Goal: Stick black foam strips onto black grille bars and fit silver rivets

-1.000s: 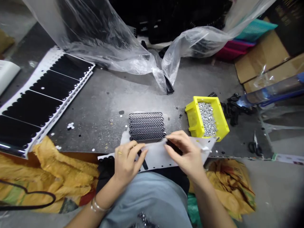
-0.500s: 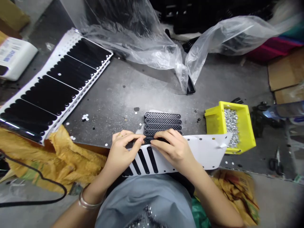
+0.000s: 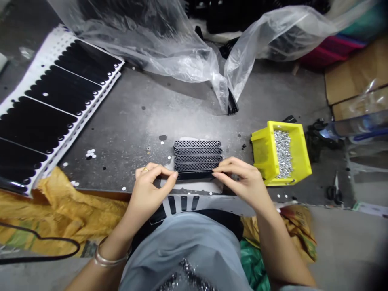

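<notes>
A stack of black perforated mesh strips (image 3: 197, 155) lies on the grey metal worktable (image 3: 133, 121), side by side. My left hand (image 3: 150, 186) and my right hand (image 3: 239, 178) pinch the two ends of a dark strip (image 3: 194, 175) at the stack's near edge. Below my hands, a white backing sheet with black strips (image 3: 182, 204) rests partly under my wrists, and my body hides its lower part. Its far end sits against the table edge.
A long white sheet of black scalloped strips (image 3: 57, 105) lies at the left. A yellow bin of small silver pieces (image 3: 280, 153) stands to the right. Clear plastic sheeting (image 3: 188, 60) lies behind. Black scissors (image 3: 334, 195) sit near the right edge, above a yellow cloth (image 3: 75, 214).
The white backing sheet has dropped toward my lap and away from the stack. My hands have spread to the ends of the dark strip, which now lies against the stack.
</notes>
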The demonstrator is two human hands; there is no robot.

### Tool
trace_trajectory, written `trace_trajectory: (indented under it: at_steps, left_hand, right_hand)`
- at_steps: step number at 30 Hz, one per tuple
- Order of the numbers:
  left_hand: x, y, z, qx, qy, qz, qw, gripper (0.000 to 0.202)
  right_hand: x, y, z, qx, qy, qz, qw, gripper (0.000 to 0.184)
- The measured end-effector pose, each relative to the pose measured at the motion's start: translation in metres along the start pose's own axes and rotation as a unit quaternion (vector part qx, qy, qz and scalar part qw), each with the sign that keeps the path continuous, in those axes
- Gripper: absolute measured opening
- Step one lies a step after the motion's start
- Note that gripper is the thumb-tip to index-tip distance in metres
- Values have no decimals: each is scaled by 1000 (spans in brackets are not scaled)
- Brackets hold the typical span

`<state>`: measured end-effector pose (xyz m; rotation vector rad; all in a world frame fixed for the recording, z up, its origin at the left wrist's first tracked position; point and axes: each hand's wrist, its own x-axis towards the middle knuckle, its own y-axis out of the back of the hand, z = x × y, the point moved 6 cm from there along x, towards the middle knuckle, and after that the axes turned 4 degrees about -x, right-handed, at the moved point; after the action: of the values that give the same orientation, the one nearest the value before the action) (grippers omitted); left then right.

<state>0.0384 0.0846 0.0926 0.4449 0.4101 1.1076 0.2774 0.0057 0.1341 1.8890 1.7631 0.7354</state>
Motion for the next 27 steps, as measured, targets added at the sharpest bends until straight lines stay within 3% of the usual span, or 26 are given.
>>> trace_trajectory:
  at_steps: [3, 8, 11, 13, 15, 18, 23, 25, 27]
  left_hand:
    - [1, 1, -2, 8, -6, 5, 1000, 19]
    - [-1, 4, 4, 52, -34, 10, 998, 20]
    - [-20, 7, 18, 121, -82, 66, 987, 13]
    - [-38, -3, 30, 163, -129, 69, 976, 14]
    - [-54, -22, 39, 183, -168, 18, 968, 16]
    - [-63, -45, 47, 169, -192, -54, 965, 9]
    - [-49, -49, 54, 59, -177, -159, 969, 22]
    - [-43, -43, 53, 35, -174, -153, 972, 24]
    - [-42, -35, 49, 61, -200, -95, 973, 22]
  right_hand:
    - [-3, 0, 6, 11, 16, 33, 999, 10]
    - [-6, -5, 3, -27, 70, 33, 997, 14]
    - [-25, 14, -2, -121, 63, 134, 982, 18]
    - [-46, 23, -4, -117, 31, 177, 977, 24]
    - [-65, 16, -8, -59, 18, 143, 988, 27]
    - [-80, -14, -16, -9, 44, 64, 997, 23]
    - [-75, -45, -24, 18, 94, 77, 992, 33]
    - [-75, -42, -24, 75, 96, 81, 989, 31]
    - [-78, -35, -21, 144, 76, 45, 986, 21]
